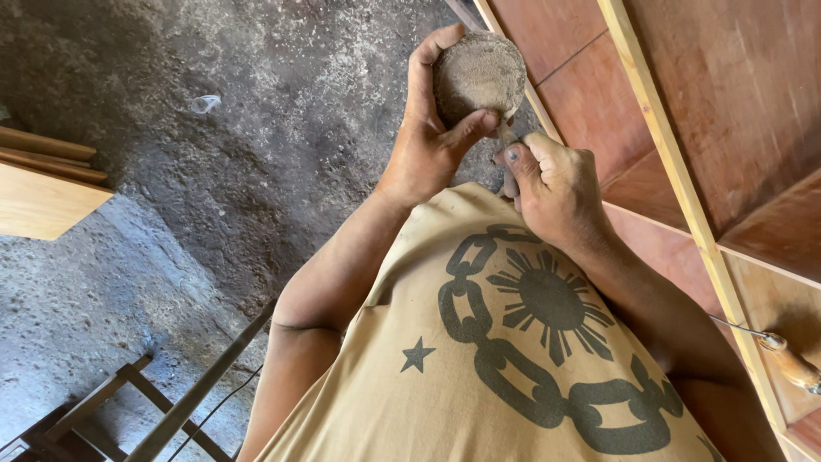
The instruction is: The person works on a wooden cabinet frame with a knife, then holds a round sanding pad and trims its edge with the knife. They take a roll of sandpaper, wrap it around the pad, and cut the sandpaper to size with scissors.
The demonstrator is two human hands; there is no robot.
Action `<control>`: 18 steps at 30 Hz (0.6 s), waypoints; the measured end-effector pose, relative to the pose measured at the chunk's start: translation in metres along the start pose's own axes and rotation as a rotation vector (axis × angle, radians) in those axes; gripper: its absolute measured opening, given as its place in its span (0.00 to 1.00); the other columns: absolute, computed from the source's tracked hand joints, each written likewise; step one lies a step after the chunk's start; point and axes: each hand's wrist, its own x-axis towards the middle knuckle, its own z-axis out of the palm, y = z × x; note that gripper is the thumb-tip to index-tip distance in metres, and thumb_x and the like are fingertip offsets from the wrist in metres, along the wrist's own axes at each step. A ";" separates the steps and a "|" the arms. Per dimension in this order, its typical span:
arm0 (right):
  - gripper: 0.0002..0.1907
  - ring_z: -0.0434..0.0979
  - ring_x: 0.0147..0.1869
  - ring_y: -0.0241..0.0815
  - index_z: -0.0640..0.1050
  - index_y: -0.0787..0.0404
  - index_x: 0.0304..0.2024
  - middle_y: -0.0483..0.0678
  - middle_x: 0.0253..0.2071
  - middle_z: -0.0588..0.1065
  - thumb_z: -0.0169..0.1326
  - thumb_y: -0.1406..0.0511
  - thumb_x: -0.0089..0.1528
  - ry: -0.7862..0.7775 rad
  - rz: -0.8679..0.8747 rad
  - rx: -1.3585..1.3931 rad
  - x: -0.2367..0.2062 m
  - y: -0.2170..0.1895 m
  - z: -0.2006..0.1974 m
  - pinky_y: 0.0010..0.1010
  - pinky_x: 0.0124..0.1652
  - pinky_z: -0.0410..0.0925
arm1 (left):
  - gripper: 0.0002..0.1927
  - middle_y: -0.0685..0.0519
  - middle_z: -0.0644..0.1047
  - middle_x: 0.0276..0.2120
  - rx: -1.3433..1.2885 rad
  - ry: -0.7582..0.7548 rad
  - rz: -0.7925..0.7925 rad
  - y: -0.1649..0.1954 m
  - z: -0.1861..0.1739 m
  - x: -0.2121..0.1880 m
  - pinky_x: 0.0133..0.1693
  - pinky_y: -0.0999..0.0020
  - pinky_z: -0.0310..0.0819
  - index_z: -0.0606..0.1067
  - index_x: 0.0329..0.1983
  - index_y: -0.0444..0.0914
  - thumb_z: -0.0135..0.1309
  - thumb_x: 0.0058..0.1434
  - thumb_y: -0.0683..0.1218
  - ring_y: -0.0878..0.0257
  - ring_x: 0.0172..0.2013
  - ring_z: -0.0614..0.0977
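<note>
Holding 1 round, dust-coated container (pixel 479 75), brown-grey, grainy flat face toward camera; held above concrete floor (pixel 214 188), in front of tan shirt (pixel 479 359). Left hand (pixel 428 137): fingers wrapped around container's rim, thumb across lower edge. Right hand (pixel 552 184): fingers pinched narrow on small thin item at container's lower right edge, item mostly hidden; kind cannot be told. Contents of container: cannot tell, surface covered in dust. Long axis: none evident, round outline. Alongside: reddish wooden cabinet (pixel 727 111) with pale framing, compartments open; wooden-handled tool (pixel 791 361) resting on 1 frame strip.
</note>
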 end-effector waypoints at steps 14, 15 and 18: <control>0.16 0.77 0.23 0.37 0.76 0.65 0.34 0.48 0.21 0.75 0.50 0.63 0.74 0.014 -0.108 -0.025 0.010 -0.002 -0.010 0.32 0.23 0.67 | 0.36 0.46 0.67 0.61 -0.184 0.138 -0.078 0.001 0.008 0.003 0.57 0.59 0.86 0.53 0.68 0.43 0.62 0.65 0.39 0.54 0.60 0.77; 0.16 0.77 0.25 0.38 0.76 0.66 0.33 0.49 0.22 0.75 0.50 0.63 0.74 0.022 -0.174 -0.059 0.010 -0.001 -0.013 0.32 0.25 0.67 | 0.34 0.46 0.69 0.59 -0.222 0.137 -0.121 0.005 0.001 0.004 0.53 0.58 0.89 0.55 0.64 0.42 0.62 0.62 0.39 0.53 0.58 0.79; 0.15 0.79 0.27 0.39 0.76 0.67 0.35 0.50 0.24 0.76 0.51 0.64 0.74 0.019 -0.237 -0.071 0.008 0.000 -0.012 0.33 0.27 0.68 | 0.38 0.47 0.75 0.59 -0.138 -0.037 -0.079 0.015 -0.012 0.006 0.59 0.59 0.84 0.55 0.70 0.45 0.64 0.66 0.34 0.54 0.58 0.83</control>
